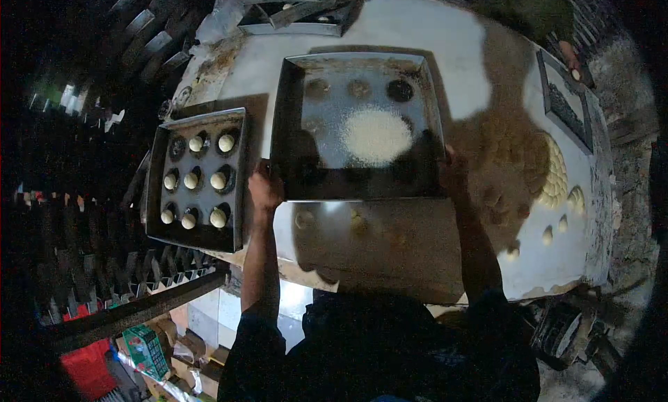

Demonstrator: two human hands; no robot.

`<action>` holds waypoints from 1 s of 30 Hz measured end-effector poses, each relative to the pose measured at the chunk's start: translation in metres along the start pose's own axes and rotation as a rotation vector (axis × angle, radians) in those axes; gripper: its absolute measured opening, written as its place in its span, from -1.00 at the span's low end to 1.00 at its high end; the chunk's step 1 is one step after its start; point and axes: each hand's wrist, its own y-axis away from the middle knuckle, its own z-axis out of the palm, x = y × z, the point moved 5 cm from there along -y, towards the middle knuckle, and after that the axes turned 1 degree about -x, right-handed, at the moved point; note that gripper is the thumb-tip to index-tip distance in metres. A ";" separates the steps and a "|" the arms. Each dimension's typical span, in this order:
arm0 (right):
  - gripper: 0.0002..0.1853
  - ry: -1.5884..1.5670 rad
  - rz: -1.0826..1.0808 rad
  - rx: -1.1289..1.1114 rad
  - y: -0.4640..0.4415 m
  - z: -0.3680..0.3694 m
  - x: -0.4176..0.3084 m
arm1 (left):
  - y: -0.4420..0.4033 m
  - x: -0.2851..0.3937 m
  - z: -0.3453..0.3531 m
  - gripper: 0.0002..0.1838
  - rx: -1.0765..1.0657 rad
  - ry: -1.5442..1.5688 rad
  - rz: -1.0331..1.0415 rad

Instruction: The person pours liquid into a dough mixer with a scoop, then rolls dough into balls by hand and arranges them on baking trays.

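Observation:
A large square metal tray [327, 134] with dark round marks is held over the table between my hands. On its bottom lies a pale heap of flour-like powder [377, 136]. My left hand [266, 184] grips the tray's left side near the front corner, fingers closed on the edge. At the opposite side my right hand [454, 167], in shadow, is closed on the right edge. Left of my left hand stands another metal tray [240, 172] holding several pale dough balls [191, 180].
The light table [445, 26] carries many dough pieces [553, 172] at the right. Another person's hand [570, 57] is near a small tray [567, 96] at the upper right. More trays [299, 27] sit at the back. A green crate [146, 352] stands below, lower left.

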 end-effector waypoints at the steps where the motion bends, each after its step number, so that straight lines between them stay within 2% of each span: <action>1: -0.63 0.000 0.003 0.002 -0.001 -0.002 0.001 | 0.000 0.005 -0.005 -0.79 -0.001 0.000 0.003; 2: -0.63 -0.227 0.013 0.019 -0.008 -0.004 0.005 | -0.005 0.010 -0.012 -0.79 0.014 0.046 0.019; 4: -0.63 -0.451 0.028 0.023 -0.019 -0.042 -0.018 | -0.006 0.021 -0.022 -0.80 0.016 0.091 0.027; 6: -0.62 -0.532 0.286 -0.248 -0.029 -0.068 -0.045 | -0.007 0.027 -0.029 -0.82 0.076 0.127 0.082; 7: -0.62 -0.531 0.286 -0.248 -0.023 -0.051 -0.032 | -0.007 0.018 -0.019 -0.82 0.076 0.127 0.082; 9: -0.59 -0.341 0.013 -0.037 -0.004 -0.003 0.000 | -0.004 -0.015 0.009 -0.82 0.014 0.024 -0.059; 10: -0.59 -0.342 0.010 -0.035 0.002 0.012 0.010 | -0.002 -0.011 0.007 -0.82 0.018 0.024 -0.058; 12: -0.47 0.058 -0.286 0.209 0.007 0.012 0.000 | -0.005 -0.001 0.004 -0.79 0.014 0.085 -0.145; 13: -0.47 0.058 -0.292 0.210 0.009 0.010 -0.003 | -0.005 -0.005 0.006 -0.76 0.036 0.123 -0.089; 15: -0.43 -0.045 0.137 -0.089 0.010 0.015 0.013 | -0.006 -0.012 0.010 -0.76 0.041 0.129 -0.070; 16: -0.43 -0.045 0.135 -0.084 0.003 0.009 0.012 | -0.008 -0.014 0.011 -0.76 0.045 0.138 -0.047; 17: -0.43 -0.184 0.143 -0.256 -0.004 0.013 0.011 | -0.010 -0.017 0.013 -0.76 0.044 0.139 -0.047; 19: -0.42 -0.325 0.153 -0.426 -0.009 0.020 0.012 | -0.013 -0.010 0.010 -0.75 0.036 -0.092 0.029; 20: -0.46 -0.602 0.112 -0.319 -0.017 0.015 0.010 | -0.011 -0.011 0.006 -0.75 0.038 -0.092 0.031; 22: -0.49 -0.876 0.069 -0.196 -0.029 -0.003 0.001 | -0.011 0.007 -0.015 -0.77 -0.003 -0.034 -0.022; 24: -0.50 -0.833 0.072 -0.206 -0.027 -0.032 -0.015 | -0.006 0.009 -0.021 -0.79 0.002 0.037 -0.091; 25: -0.50 -0.818 0.075 -0.211 -0.024 -0.031 -0.012 | -0.006 0.008 -0.023 -0.79 0.041 0.063 0.020; 26: -0.56 -0.753 0.154 -0.231 -0.021 -0.001 0.013 | -0.005 0.010 -0.025 -0.78 0.084 0.089 0.131; 28: -0.62 -0.690 0.226 -0.256 -0.007 0.040 0.029 | -0.001 -0.011 0.000 -0.78 0.084 0.107 0.066; 30: -0.74 -0.512 0.118 -0.027 0.006 0.039 0.021 | -0.002 -0.023 0.007 -0.77 0.090 0.121 0.006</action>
